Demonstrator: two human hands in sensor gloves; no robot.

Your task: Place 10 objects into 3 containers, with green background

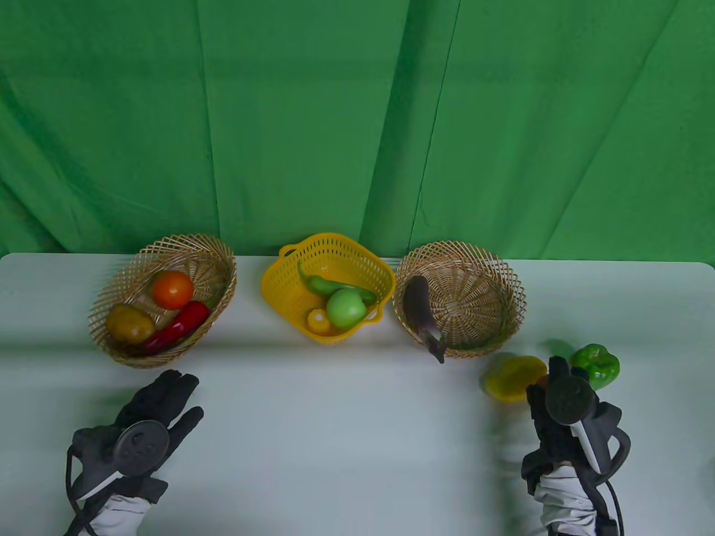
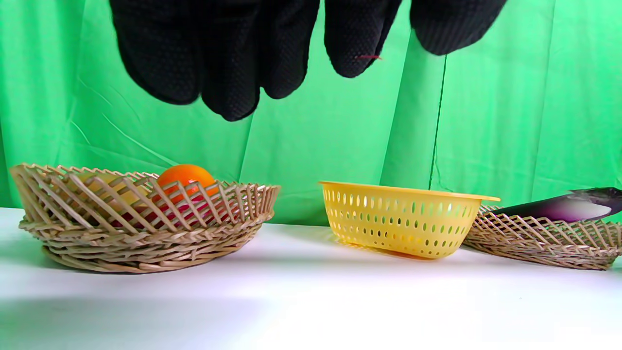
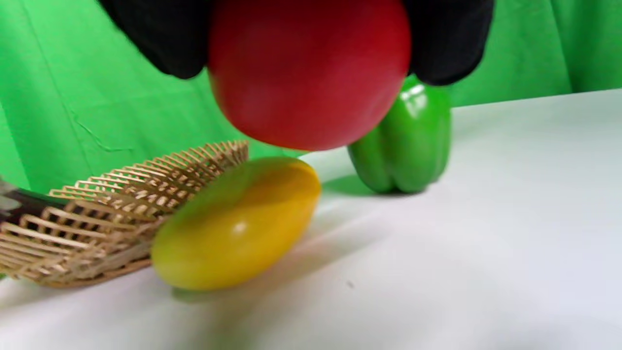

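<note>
My right hand (image 1: 558,385) grips a red round fruit (image 3: 311,73), held above the table in the right wrist view; in the table view only a sliver of it (image 1: 542,382) shows. A yellow mango (image 1: 514,378) and a green bell pepper (image 1: 596,365) lie on the table beside that hand. The right wicker basket (image 1: 491,268) holds an eggplant (image 1: 422,312) leaning over its rim. The yellow plastic basket (image 1: 279,279) holds a green chili, a green apple and a small yellow fruit. The left wicker basket (image 1: 220,262) holds a tomato, a potato and a red pepper. My left hand (image 1: 167,402) rests open and empty in front of it.
A green cloth backdrop (image 1: 357,111) hangs behind the white table (image 1: 335,446). The three baskets stand in a row along the table's back edge. In the left wrist view the left wicker basket (image 2: 146,243) and yellow basket (image 2: 403,223) stand ahead of the fingers.
</note>
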